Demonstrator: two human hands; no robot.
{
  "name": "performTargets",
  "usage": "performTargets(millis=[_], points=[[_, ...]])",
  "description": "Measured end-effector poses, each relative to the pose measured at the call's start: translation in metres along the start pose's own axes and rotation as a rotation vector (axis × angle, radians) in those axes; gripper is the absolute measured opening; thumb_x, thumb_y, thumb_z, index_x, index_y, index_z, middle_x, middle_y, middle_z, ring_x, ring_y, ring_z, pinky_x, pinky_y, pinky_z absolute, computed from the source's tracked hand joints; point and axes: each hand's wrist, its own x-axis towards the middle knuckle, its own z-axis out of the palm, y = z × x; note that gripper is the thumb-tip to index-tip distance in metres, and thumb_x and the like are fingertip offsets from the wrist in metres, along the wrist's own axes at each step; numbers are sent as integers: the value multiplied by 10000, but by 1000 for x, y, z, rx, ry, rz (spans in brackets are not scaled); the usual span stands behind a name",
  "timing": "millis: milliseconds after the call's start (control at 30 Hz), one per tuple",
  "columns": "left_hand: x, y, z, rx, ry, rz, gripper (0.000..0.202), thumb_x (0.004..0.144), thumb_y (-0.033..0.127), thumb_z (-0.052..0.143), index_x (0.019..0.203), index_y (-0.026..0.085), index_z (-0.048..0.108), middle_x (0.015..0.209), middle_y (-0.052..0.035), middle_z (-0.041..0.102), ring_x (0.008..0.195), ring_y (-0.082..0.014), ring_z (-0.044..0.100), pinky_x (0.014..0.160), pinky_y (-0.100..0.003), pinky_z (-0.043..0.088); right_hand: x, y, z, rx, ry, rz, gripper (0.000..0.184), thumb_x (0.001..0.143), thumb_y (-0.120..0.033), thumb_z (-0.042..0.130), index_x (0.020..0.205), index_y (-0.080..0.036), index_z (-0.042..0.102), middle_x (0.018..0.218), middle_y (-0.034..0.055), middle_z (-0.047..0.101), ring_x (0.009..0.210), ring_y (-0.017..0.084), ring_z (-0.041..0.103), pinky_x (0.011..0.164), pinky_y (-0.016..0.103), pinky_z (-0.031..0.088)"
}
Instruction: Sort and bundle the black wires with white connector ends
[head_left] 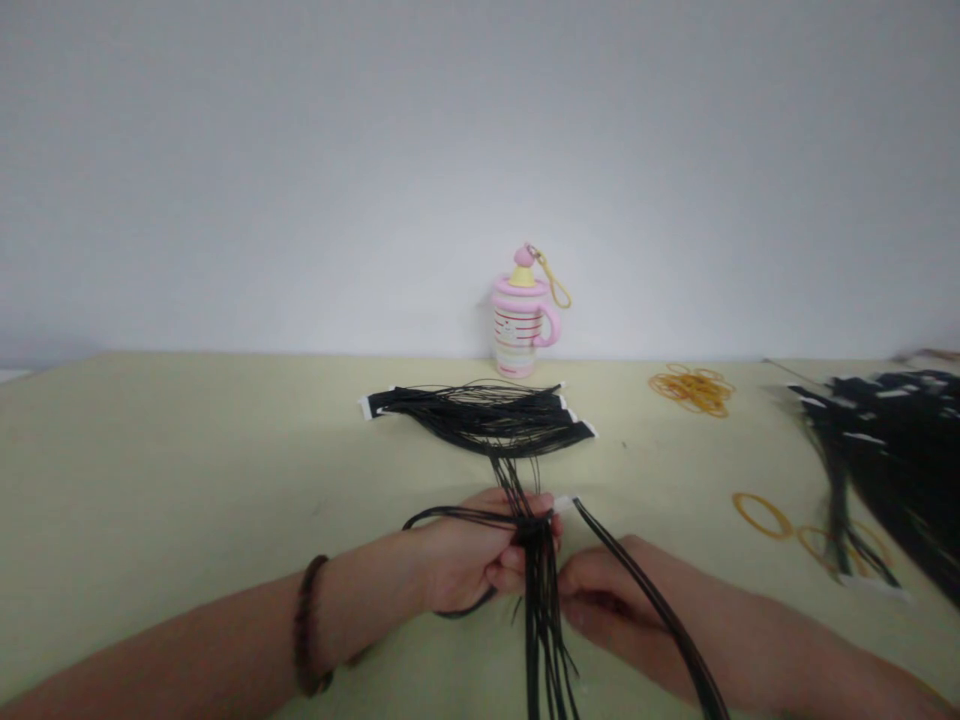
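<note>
My left hand (pixel 491 550) is closed around a bundle of thin black wires (pixel 541 610) in the middle of the table. Some strands hang down toward me from the fingers, and others loop back over the wrist. A white connector (pixel 564 504) sticks out at the fingertips, with a ribbon of black wires (pixel 645 580) running from it over my right hand. My right hand (pixel 630 600) is beside the hanging strands, its thumb and fingers pinched together at their edge. What lies between those fingertips is hidden. Just beyond the left hand lies a pile of black wire harnesses (pixel 480 412) with white end connectors.
A pink and white striped toy cup (pixel 517 325) stands against the wall. To the right lie a heap of yellow rubber bands (pixel 694 390) and a loose rubber band (pixel 761 515). A large pile of black wire harnesses (pixel 900 450) covers the far right side of the table (pixel 187 480).
</note>
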Motion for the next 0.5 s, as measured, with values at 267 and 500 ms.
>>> performTargets(millis=[267,500], points=[[2,1,2,65,-2,21,105,689,205,603,704,106,571,595,7,543,357,0,361,329,-119,189,-17,-28,-47,-555,365,232,218,843,-278,419,711,-194,569,638,-1,578,558,110,522,492,198,392],[-1,0,0,45,-65,52,142,686,226,622,720,104,559,571,34,486,355,2,361,319,-123,191,-7,-27,27,-617,296,-343,150,701,-339,640,694,-204,574,710,-10,605,617,113,568,521,182,435]])
